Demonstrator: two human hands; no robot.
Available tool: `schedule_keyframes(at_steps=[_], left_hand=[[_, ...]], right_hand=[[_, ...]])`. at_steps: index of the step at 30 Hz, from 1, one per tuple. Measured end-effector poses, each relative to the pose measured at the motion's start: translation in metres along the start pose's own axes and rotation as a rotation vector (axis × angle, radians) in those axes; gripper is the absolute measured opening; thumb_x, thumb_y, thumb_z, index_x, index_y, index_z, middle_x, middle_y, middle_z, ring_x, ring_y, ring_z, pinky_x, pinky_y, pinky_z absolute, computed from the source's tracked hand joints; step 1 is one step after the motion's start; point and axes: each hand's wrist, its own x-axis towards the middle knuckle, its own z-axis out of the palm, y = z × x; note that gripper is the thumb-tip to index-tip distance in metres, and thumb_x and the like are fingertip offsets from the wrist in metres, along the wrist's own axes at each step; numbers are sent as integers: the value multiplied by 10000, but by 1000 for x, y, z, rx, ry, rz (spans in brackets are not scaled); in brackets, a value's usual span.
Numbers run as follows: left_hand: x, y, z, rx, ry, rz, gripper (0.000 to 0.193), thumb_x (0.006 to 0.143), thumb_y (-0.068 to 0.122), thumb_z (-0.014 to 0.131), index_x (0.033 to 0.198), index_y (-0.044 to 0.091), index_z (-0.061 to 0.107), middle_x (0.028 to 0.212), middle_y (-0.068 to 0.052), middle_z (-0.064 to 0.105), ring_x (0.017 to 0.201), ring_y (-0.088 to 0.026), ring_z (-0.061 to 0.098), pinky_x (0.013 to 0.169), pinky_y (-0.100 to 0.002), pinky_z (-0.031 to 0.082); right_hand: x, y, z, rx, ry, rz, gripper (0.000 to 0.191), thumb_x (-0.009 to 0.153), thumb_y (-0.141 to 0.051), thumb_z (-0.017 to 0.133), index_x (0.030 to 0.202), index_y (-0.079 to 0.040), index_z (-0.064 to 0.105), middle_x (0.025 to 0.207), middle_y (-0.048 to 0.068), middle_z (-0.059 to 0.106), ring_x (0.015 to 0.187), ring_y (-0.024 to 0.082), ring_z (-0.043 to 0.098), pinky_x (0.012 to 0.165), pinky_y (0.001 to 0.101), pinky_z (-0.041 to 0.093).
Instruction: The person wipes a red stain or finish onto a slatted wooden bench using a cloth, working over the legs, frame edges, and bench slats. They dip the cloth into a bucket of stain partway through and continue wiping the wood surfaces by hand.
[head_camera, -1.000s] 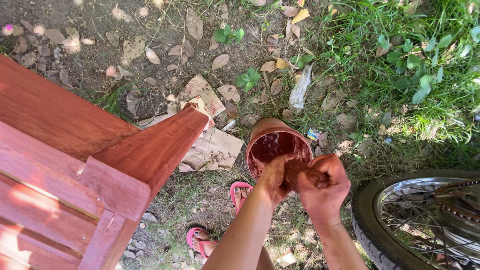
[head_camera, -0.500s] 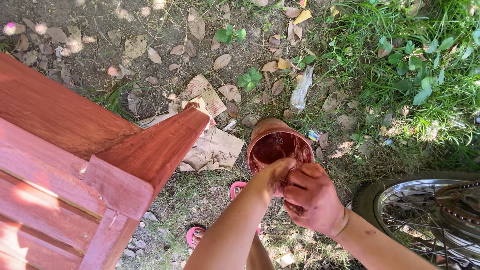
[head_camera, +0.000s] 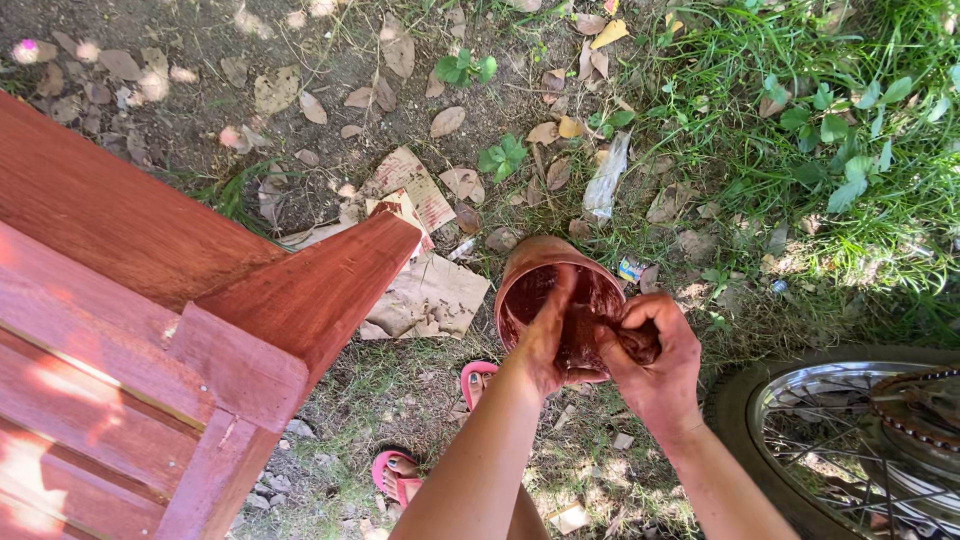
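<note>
Brown cardboard scrap (head_camera: 430, 295) beside stained pot (head_camera: 545, 262)

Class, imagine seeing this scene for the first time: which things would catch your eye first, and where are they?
The red-brown stained wooden frame fills the left. At centre, the left hand and right hand meet over a stain-coated container. A spoked wheel sits at lower right.

The ground (head_camera: 330, 45) is bare dirt at left and grass (head_camera: 800, 130) at right, strewn with dry leaves (head_camera: 447, 121), torn cardboard (head_camera: 430, 295) and a crumpled plastic wrapper (head_camera: 606, 185).
</note>
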Motion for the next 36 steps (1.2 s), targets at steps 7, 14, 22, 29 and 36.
schedule_keyframes(at_steps=[7,14,22,29,36], left_hand=[[27,-46,6,-142,382,537,305,830,211,794,1058,40,686,960,-117,745,783,-230,709,701,-397,633],[20,-67,3,33,194,710,83,873,174,742,917,107,719,898,-45,738,788,-175,699,759,-332,616],[12,-33,23,-71,77,114,302,1056,368,473,978,105,600,867,-53,687,770,-179,685,735,-371,581],[29,-34,15,-107,-360,-148,266,1073,292,562,1060,33,620,904,-94,670,693,-210,687,620,-325,619],[0,-18,-5,-29,-896,13,506,1040,430,562,1233,-29,657,1098,-160,726,866,-214,725,745,-314,622]], right_hand=[[-17,-28,11,330,389,521,545,849,-50,721,1362,-109,546,1127,29,660,990,129,669,836,265,557],[6,-4,4,596,586,796,246,892,-91,821,924,-107,578,926,95,652,807,233,663,707,400,590],[-9,1,-3,74,304,-29,266,789,124,701,809,-86,539,924,40,654,866,120,657,748,279,558],[-9,-61,-19,-447,-98,-608,288,599,75,722,635,-127,520,723,-30,608,698,166,568,625,317,496],[-12,-89,-18,-488,-343,-879,236,502,-144,757,649,-161,574,747,-49,585,793,189,592,679,379,509]])
